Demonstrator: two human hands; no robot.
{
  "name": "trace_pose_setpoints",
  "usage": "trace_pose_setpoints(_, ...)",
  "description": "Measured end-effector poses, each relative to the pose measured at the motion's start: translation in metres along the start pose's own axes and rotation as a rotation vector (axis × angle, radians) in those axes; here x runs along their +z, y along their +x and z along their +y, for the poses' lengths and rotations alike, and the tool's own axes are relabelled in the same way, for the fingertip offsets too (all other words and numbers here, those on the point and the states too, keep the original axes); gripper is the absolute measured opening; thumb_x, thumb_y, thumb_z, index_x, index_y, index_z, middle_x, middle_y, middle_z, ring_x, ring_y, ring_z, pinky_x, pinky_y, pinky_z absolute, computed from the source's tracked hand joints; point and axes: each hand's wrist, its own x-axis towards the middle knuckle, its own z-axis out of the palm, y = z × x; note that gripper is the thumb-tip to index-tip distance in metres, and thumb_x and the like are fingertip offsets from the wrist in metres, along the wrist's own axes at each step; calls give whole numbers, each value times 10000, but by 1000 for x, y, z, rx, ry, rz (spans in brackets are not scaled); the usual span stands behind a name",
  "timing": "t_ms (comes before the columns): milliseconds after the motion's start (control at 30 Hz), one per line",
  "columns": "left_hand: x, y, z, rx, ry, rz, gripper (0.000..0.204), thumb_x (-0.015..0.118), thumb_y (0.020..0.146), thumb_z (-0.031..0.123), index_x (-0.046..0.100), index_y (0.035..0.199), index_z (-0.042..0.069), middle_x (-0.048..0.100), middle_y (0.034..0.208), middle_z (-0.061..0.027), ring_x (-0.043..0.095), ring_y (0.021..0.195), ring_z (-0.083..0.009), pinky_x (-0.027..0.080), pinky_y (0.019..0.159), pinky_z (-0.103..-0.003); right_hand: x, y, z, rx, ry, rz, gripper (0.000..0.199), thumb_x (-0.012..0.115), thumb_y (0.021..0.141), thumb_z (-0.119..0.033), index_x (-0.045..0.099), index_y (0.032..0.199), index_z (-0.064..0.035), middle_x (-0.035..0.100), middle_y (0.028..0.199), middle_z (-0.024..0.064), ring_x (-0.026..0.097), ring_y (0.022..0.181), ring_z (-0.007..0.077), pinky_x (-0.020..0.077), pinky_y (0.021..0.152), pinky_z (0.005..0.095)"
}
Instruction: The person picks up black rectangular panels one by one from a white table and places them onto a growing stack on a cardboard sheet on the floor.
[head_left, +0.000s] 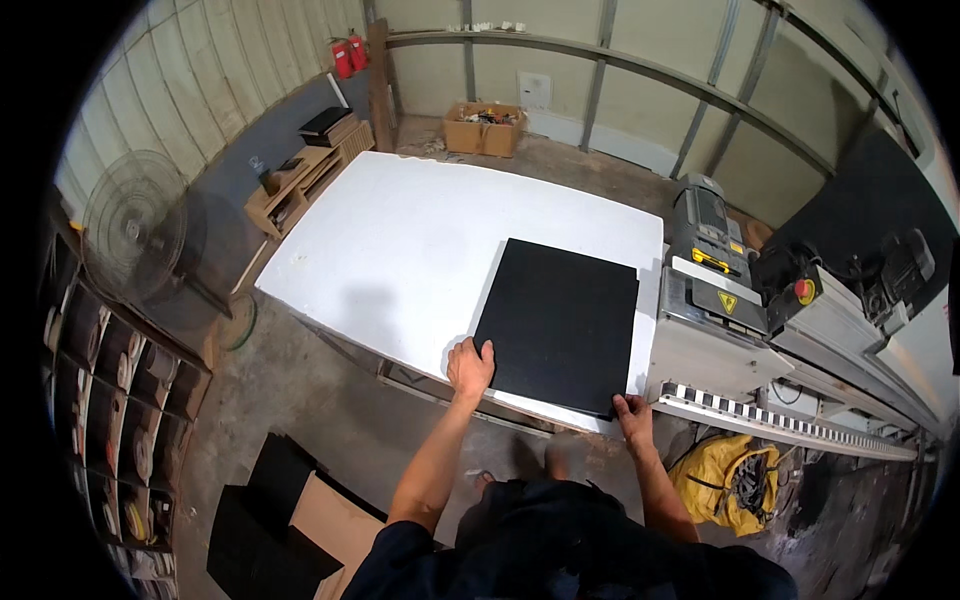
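A square, flat black panel (560, 325) lies on the right part of a white-topped table (420, 220). Its right edge shows a small step near the far corner, so there may be more than one panel stacked; I cannot tell. My left hand (470, 370) grips the panel's left edge close to the near corner, its thumb along the top. At the near right corner my right hand (634, 416) pinches the panel between thumb and fingers. The undersides of both grips are hidden.
A machine with a motor (700, 225) and a long rail (790, 425) adjoins the table's right side. Black and tan boards (285, 520) stand at my lower left. A yellow bag (725, 480) sits on the floor at right; a fan (135, 230) and shelving (120, 400) are left.
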Motion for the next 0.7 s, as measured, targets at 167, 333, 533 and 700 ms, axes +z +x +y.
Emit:
trace_pose_setpoints(167,4,0,-2,10,-13,19,448,581,875,399,610,1024,-22,623,971,-221,572,965,-407,471,824,-509,-1,5,15,-58,31,24,352,693,885,-282,641,942,62,653,783,75,583,718,129,471,660,277)
trace_pose_setpoints(333,1,2,-1,-6,-11,-8,407,600,875,380,614,989,-11,619,944,-211,577,950,-393,477,808,-505,-7,10,36,-118,-1,-43,349,659,916,-322,651,961,24,627,790,17,534,695,81,434,623,239)
trace_pose_setpoints(533,5,4,-15,6,6,18,444,552,901,420,612,986,-11,626,968,-242,583,955,-416,476,822,-513,-19,-55,42,-72,253,-62,299,595,962,-278,651,879,4,603,746,4,521,644,72,443,591,233)
trace_pose_setpoints(700,7,2,-12,16,38,20,420,581,888,410,623,916,-7,620,953,-222,580,943,-402,488,798,-502,-16,-116,123,249,-319,-523,367,638,914,-287,630,1084,38,662,886,63,614,861,186,488,807,331)
